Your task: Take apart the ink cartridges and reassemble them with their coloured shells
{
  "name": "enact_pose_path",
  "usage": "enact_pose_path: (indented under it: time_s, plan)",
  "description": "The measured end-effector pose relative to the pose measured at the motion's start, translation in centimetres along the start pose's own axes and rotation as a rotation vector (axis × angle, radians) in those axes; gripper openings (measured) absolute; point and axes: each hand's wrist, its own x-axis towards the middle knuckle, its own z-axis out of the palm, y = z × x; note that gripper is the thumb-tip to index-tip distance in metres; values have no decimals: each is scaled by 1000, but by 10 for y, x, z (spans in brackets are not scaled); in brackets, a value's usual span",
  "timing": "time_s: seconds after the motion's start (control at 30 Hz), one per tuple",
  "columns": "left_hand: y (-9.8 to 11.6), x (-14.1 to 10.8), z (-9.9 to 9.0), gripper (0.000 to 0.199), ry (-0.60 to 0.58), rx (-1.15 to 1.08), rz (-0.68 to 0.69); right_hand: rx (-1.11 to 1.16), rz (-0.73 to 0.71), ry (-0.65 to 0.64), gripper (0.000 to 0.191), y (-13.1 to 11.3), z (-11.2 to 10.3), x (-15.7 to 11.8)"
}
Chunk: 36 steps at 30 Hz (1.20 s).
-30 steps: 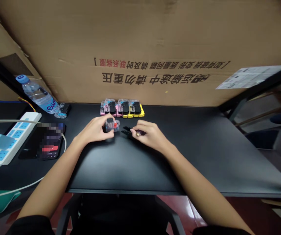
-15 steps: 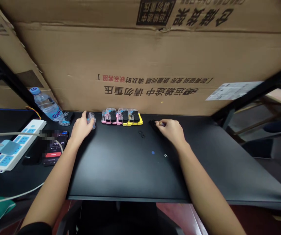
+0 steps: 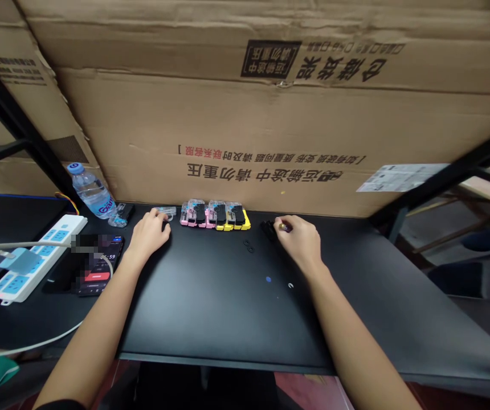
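My left hand point(image 3: 148, 234) rests near the back of the black table, fingers bent and thumb held apart. Just behind its fingertips lies a clear plastic piece point(image 3: 167, 211); whether they touch it I cannot tell. To the right stands a row of small clear-and-black cassettes, some with pink bases point(image 3: 196, 214) and some with yellow point(image 3: 237, 217). My right hand point(image 3: 301, 239) is closed in a pinch around a small yellowish-purple thing point(image 3: 286, 227), mostly hidden by the fingers. Black parts point(image 3: 267, 229) lie beside those fingertips.
Two joined black rings point(image 3: 248, 246), a blue disc point(image 3: 268, 279) and a white C-shaped clip point(image 3: 290, 285) lie on the table point(image 3: 211, 319). A water bottle point(image 3: 93, 191), power strip point(image 3: 35, 262) and phone point(image 3: 102, 265) are left. Cardboard point(image 3: 228, 119) walls the back.
My left hand has come off the upright clear plastic piece, which now lies flat behind the fingers. My right hand keeps its pinch in nearly the same spot. The view has tilted up slightly.
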Motion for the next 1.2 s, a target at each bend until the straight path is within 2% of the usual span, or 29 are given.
enact_pose_path:
  time_s: [0.1, 0.17, 0.33, 0.53, 0.83, 1.07, 1.2]
  plan:
    - [-3, 2, 7, 44, 0, 7, -28, 28, -150, 93, 29, -17, 1, -7]
    - [-4, 3, 9, 41, 34, 33, -27, 54, -262, 91, 28, -30, 3, -13]
    - [-3, 2, 9, 30, 84, 46, -2, -11, -442, -80, 30, -55, 15, -27]
    - [-1, 0, 6, 34, 73, 73, -66, -153, -489, -238, 38, -59, 23, -28]
    - [-2, 3, 15, 53, 69, 1, -51, -271, -529, -311, 45, -64, 22, -26]
    - [-3, 2, 15, 48, 80, 24, -43, -296, -547, -266, 43, -54, 29, -20]
    - [-1, 0, 12, 45, 151, 18, -40, -183, -545, -113, 33, -45, 24, -17]
